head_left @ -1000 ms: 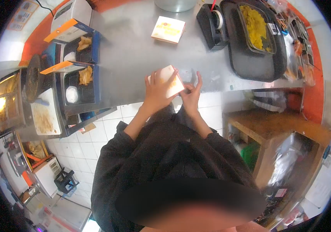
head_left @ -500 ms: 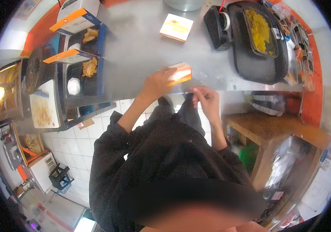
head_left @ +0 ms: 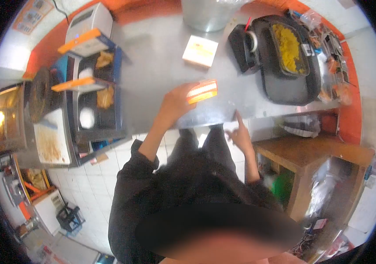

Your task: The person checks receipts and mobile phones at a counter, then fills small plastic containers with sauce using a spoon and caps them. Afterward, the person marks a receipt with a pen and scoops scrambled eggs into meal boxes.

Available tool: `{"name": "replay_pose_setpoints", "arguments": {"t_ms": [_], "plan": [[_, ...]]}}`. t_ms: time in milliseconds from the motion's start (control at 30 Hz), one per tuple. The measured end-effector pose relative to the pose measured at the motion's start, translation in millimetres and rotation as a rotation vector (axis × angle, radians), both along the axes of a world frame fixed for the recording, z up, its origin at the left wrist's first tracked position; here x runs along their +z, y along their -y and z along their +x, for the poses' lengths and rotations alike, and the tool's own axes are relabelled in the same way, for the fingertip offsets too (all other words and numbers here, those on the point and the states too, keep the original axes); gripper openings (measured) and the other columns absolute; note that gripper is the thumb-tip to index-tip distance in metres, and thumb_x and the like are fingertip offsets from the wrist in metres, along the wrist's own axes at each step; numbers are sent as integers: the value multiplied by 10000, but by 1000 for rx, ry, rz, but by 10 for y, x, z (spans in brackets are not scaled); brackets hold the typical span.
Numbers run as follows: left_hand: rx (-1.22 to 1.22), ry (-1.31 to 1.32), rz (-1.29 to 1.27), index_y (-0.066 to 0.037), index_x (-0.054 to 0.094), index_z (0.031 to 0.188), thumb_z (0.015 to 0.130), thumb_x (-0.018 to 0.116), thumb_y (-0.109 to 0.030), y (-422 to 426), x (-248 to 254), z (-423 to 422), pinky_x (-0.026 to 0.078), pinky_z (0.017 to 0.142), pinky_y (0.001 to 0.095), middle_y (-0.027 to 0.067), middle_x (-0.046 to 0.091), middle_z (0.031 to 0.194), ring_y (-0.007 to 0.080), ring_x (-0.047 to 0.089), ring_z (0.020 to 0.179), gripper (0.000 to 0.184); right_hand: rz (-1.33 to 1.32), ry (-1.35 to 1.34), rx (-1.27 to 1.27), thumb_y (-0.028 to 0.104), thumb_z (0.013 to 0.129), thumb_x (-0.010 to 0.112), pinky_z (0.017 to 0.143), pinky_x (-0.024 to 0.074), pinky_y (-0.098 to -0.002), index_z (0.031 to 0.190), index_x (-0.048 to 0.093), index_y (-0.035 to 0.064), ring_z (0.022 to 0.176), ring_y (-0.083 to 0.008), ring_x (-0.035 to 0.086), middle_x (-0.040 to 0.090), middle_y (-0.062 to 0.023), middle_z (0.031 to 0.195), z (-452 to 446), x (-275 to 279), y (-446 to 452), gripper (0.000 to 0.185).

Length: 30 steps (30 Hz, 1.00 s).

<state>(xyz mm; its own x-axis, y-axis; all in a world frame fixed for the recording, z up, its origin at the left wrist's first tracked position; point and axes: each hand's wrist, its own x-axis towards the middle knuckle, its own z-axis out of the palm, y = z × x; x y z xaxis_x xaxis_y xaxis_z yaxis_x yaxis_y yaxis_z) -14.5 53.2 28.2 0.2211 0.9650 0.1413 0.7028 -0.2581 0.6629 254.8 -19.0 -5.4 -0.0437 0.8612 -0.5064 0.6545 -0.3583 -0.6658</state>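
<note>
My left hand [head_left: 175, 104] is closed around a small orange-and-white cardboard box [head_left: 202, 92] with a pale zigzag band along its side. It holds the box over the front part of the metal table [head_left: 148, 66]. Off to the right, at the table's front edge, my right hand [head_left: 241, 135] has its index finger stretched out and the other fingers partly bent, with nothing visible in it. Behind the held box lies a white box with orange print [head_left: 200, 51]. A black tape dispenser [head_left: 244, 48] stands to the right of that box.
At the right, a black tray [head_left: 280, 90] carries a clear container of yellow food [head_left: 290, 48]. On the left are open boxes with fried pieces [head_left: 105, 97] and a stained white cutting board [head_left: 54, 136]. A metal pot [head_left: 205, 17] stands at the back; a wooden shelf [head_left: 311, 149] is below right.
My right hand has moved away from the box, rightward and down, and its index finger has stretched out. The box in my left hand is tilted differently. The whole view has shifted slightly.
</note>
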Motion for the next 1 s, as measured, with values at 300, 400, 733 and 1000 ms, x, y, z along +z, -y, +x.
{"name": "replay_pose_setpoints", "arguments": {"t_ms": [300,400,733,1000], "plan": [[-267,67,409,-98,565,1187,784,600,-132,-1391,-228,-1,307,1075,414,107,506,1310,307,388,1289,406,162,181,-66,97,795,667,587,497,-366,1357,385,136,606,-262,635,631,-128,658,465,-132,877,630],[-389,-108,495,-56,522,1244,908,485,-273,-1378,-166,17,258,1084,455,153,478,1332,336,365,1301,402,139,208,-137,179,820,645,662,507,-423,1333,409,140,698,-331,640,640,-144,687,645,-259,1312,566],[-487,507,-235,40,303,1370,951,434,-207,1067,-616,2373,220,1094,427,197,324,1426,315,334,1306,504,-12,223,-435,231,876,564,853,464,-465,1298,436,104,1022,-361,571,602,-211,1076,1574,-459,3151,459],[-1483,207,-624,-30,562,1172,946,471,-211,3729,-515,5162,379,972,313,145,600,1146,218,537,1128,304,35,424,-1110,200,868,555,831,467,-459,1267,463,115,989,-355,576,603,-195,1053,2699,-386,5768,417]]}}
